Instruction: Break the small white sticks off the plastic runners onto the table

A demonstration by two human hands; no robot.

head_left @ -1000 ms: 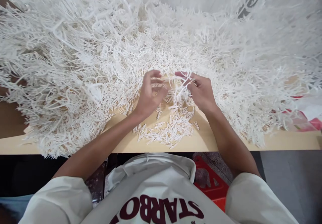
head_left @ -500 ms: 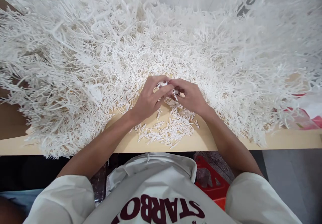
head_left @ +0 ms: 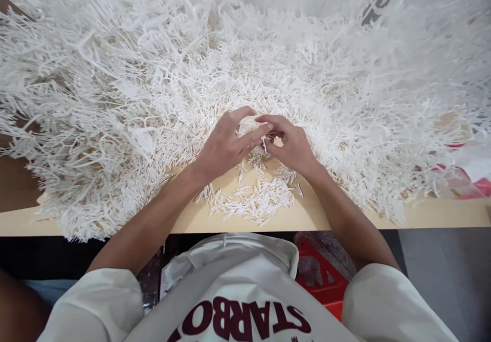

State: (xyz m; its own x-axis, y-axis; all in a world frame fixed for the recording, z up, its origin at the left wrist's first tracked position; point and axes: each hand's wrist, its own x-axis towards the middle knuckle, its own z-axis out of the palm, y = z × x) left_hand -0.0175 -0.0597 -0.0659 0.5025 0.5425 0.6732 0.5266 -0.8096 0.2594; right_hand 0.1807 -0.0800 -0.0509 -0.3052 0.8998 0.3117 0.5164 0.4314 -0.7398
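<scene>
My left hand (head_left: 224,142) and my right hand (head_left: 294,147) meet above the table, fingertips nearly together. Between them is a small white branched plastic piece (head_left: 264,144), mostly covered by the fingers. My right hand pinches it with thumb and curled fingers. My left thumb reaches across to it, while the left index finger arches above; the other left fingers are hidden underneath. Below the hands lies a loose scatter of short white plastic sticks (head_left: 261,201). A big tangled heap of white branched plastic strands (head_left: 153,86) surrounds the hands on the far side and both flanks.
The pale tabletop (head_left: 307,214) ends in a straight edge close to my body. Clear and pink plastic packaging (head_left: 460,180) sits at the right end, brown cardboard (head_left: 17,183) at the left. Under the table edge is a red plastic stool or crate (head_left: 326,285).
Both hands have shifted slightly, and the left index finger has lifted and opened away from the thumb. A few more sticks show on the table beneath the hands.
</scene>
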